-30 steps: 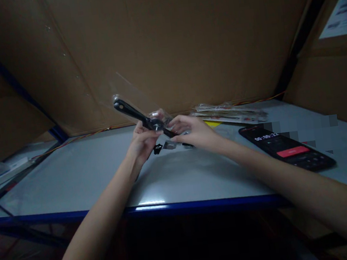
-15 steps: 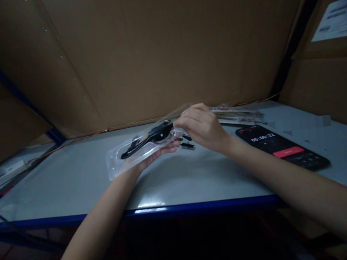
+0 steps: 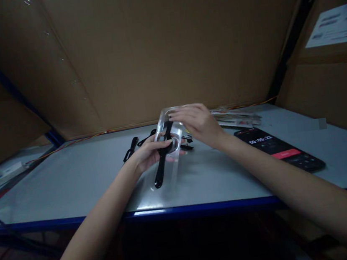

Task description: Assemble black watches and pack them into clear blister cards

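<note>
A clear plastic blister tray (image 3: 177, 130) is held tilted above the table. In it lies a black long-handled tool (image 3: 160, 170) with a rounded middle; its exact kind is unclear. My left hand (image 3: 149, 153) grips the tray from the left, its thumb laid across the tool's middle and its fingers underneath. At the tray's upper right, my right hand (image 3: 198, 123) is closed with bent fingers on the upper edge. Beyond my left wrist rests a black slotted piece (image 3: 130, 148), and several more dark pieces lie behind and beside the tray, partly hidden.
A phone (image 3: 278, 148) showing a running timer lies right of my right forearm. Behind it is a stack of clear packages (image 3: 238, 118). Cardboard (image 3: 164, 55) walls the back of the grey table (image 3: 82, 187), whose front edge is blue. Thin wires run along the back.
The tray has turned from lying slantwise to pointing toward me, and the left thumb now presses on the tool. Black pieces behind it have come into view. My right hand stays near the same place.
</note>
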Demonstrator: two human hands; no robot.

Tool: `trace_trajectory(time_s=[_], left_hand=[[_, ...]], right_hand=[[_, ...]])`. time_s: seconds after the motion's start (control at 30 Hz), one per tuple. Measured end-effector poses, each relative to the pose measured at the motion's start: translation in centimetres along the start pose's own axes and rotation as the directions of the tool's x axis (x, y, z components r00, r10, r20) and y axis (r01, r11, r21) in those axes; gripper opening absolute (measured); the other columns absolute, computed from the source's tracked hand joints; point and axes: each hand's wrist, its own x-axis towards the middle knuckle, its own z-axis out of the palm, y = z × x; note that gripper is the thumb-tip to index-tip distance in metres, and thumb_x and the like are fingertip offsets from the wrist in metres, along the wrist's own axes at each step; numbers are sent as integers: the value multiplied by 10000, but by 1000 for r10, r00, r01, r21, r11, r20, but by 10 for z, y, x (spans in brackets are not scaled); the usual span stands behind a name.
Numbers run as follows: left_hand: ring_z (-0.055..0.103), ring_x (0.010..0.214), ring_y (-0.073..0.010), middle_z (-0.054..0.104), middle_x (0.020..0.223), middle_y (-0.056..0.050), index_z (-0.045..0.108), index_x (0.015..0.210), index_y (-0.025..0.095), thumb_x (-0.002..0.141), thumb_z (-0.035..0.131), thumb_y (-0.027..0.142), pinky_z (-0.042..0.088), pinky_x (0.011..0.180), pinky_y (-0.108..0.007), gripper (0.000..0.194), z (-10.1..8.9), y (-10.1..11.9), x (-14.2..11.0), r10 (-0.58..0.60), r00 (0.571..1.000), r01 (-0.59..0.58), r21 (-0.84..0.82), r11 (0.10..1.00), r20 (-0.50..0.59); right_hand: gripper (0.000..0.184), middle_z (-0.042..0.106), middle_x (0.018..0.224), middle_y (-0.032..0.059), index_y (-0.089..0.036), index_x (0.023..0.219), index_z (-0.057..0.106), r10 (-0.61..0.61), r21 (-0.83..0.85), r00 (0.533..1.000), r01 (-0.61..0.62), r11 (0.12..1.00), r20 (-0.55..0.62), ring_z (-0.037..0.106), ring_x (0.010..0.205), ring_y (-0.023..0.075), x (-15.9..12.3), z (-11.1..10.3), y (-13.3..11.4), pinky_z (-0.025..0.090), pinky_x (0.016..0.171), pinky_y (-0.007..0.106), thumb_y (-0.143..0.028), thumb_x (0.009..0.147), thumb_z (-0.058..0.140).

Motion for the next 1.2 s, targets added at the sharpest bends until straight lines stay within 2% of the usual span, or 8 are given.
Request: trace_trajectory(time_s=[0.13, 0.23, 0.3, 0.37, 0.53, 0.7, 0.93, 1.2], left_hand=[[652, 882, -262, 633, 1033, -165, 530, 977, 96, 764, 583, 89, 541, 719, -335, 220, -5, -6, 8, 58, 961, -81, -75, 994, -271], [661, 843, -231, 652, 974, -153, 550, 947, 84, 755, 579, 81, 535, 722, -311, 194, -12, -6, 12, 70, 890, -122, -87, 989, -450], [665, 820, -221, 661, 934, -144, 555, 950, 79, 750, 576, 77, 535, 702, -297, 202, -16, -5, 13, 77, 855, -138, -83, 987, -513], [667, 807, -219, 667, 899, -139, 555, 950, 73, 744, 571, 69, 533, 705, -294, 206, -18, -5, 14, 75, 843, -150, -100, 984, -532], [669, 786, -228, 671, 867, -135, 556, 968, 60, 733, 569, 58, 529, 729, -330, 236, -19, -5, 14, 83, 848, -159, -103, 982, -524], [666, 766, -225, 671, 867, -137, 566, 955, 63, 723, 572, 56, 530, 713, -358, 232, -20, -7, 15, 103, 836, -165, -68, 984, -540], [662, 726, -183, 672, 847, -110, 572, 879, 80, 707, 594, 37, 537, 673, -303, 179, -22, -10, 15, 122, 826, -190, -68, 979, -551], [664, 776, -239, 659, 870, -129, 550, 884, 81, 697, 604, 33, 529, 754, -429, 201, -22, -12, 15, 119, 851, -186, -83, 979, -512]], right_hand=[[312, 645, 1023, 59, -215, 1019, 601, 387, -266, 918, -353, 897, 87, 558, 979, 230, -7, -8, 35, 402, 796, 361, -114, 771, 442], [205, 667, 887, 81, -195, 868, 657, 655, -459, 637, -478, 749, 406, 602, 809, 234, -18, -11, 62, 430, 665, 332, -196, 733, 503], [226, 666, 899, 101, -169, 855, 672, 685, -494, 450, -477, 727, 573, 607, 799, 240, -24, -8, 73, 439, 646, 330, -293, 747, 516], [384, 653, 969, 122, -144, 927, 669, 652, -458, 378, -486, 744, 657, 603, 843, 248, -27, -5, 78, 448, 669, 337, -444, 782, 476], [724, 590, 1121, 157, -137, 1114, 607, 588, -423, 394, -431, 797, 707, 559, 974, 314, -29, 1, 73, 449, 737, 379, -641, 593, 613], [378, 655, 907, 100, -178, 880, 672, 555, -433, 485, -348, 832, 676, 596, 825, 258, -29, 2, 67, 423, 654, 332, -474, 650, 623], [332, 610, 992, 74, -186, 1004, 563, 337, -273, 750, -214, 938, 570, 560, 882, 216, -30, 4, 62, 376, 668, 278, -257, 681, 547], [380, 536, 1011, 82, -174, 1026, 489, 199, -240, 805, -73, 968, 559, 502, 899, 212, -30, 5, 58, 322, 650, 275, -156, 647, 508]])
